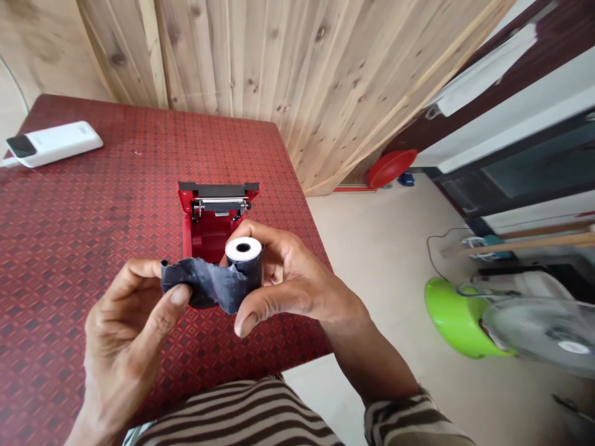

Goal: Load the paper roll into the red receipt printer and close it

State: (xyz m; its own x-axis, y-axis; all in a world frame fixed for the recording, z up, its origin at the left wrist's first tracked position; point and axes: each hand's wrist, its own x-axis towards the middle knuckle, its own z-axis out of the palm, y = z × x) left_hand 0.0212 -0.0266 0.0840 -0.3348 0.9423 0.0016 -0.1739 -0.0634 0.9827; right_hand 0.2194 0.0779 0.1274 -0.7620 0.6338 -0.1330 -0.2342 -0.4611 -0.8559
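Note:
My right hand grips a small white paper roll that is wrapped in a dark, torn wrapper. My left hand pinches the loose end of that wrapper between thumb and fingers, pulled out to the left of the roll. Both hands hover just above a small red printer with its lid open, standing on the red patterned table. The printer's inside is partly hidden behind the roll and my fingers.
A white power bank with a cable lies at the table's far left. A wooden plank wall rises behind the table. On the floor to the right stand a green fan base, a red bowl and cables.

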